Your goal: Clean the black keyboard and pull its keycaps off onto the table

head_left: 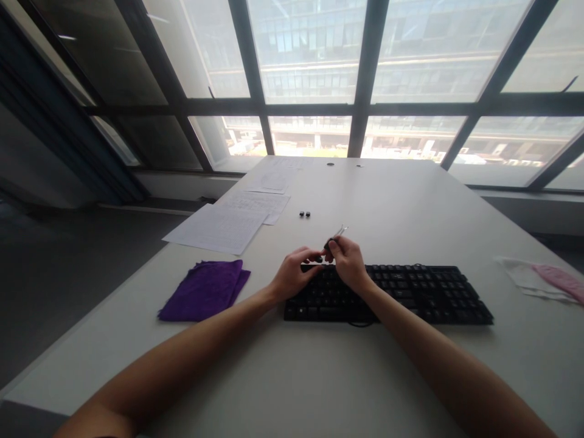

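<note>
A black keyboard [424, 292] lies across the table under both hands. Over its back left part, my left hand [296, 271] pinches a small black keycap [319, 259] between thumb and fingers. Close beside it, my right hand [347, 261] is closed around the dark handle of a keycap puller [340, 231], whose thin wire ends point up and away from me. Two black keycaps [305, 214] stand side by side on the table beyond the hands. The fingers hide part of the keyboard's back left edge.
A folded purple cloth [201, 292] rests left of the keyboard. Printed papers [219, 228] overlap along the table's left side. A white and pink cloth [547, 281] lies at the right. Windows stand behind the white table [387, 194], and a cable loop [360, 324] shows under the keyboard's front.
</note>
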The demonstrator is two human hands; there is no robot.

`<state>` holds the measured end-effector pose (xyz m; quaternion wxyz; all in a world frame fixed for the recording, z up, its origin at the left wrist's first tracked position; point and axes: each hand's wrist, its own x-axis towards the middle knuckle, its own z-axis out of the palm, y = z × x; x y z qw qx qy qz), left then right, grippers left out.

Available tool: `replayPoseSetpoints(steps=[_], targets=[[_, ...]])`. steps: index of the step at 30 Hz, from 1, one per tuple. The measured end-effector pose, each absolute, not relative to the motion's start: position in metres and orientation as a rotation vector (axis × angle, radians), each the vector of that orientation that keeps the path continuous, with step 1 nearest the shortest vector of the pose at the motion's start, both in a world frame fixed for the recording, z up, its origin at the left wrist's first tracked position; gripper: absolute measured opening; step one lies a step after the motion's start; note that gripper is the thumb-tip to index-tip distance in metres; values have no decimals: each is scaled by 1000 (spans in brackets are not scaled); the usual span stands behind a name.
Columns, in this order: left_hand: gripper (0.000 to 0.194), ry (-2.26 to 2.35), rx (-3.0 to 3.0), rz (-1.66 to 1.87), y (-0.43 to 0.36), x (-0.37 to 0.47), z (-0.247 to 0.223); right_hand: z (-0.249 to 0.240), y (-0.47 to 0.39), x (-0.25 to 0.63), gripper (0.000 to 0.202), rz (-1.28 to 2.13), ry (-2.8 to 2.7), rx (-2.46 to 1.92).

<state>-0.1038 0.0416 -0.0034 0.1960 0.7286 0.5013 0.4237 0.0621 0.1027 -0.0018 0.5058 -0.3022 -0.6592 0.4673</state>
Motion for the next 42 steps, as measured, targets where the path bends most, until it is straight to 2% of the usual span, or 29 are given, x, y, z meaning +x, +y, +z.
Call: replayPoseSetpoints(steps=[6,11,14,20,26,32,38,42], targets=[[22,1444,2069,1282,42,-104,-1,-3,98,61,24,1128,-1623,-705],[41,1443,2063,1346,43,-103,-3,-5,95,60,19,962,-1712,-719],[44,1397,2084,1350,44,-104,-6,-6,94,61,18,868,-1787,-706],[41,1386,2117,1341,46,-104,-7,-3,93,61,19,754,-1829,-778],[32,1423,2168,1313,44,-102,-4,-3,96,59,21,874,-1756,-828],[36,1443,2211,1279,43,-103,-3,-7,100,58,23,1009,-1682,-844],[20,1470,2169,1298,44,-102,-2,-6,99,58,22,1000,-1721,-822],[22,1459,2147,1340,44,-101,-1,-6,97,58,23,945,-1775,-818]])
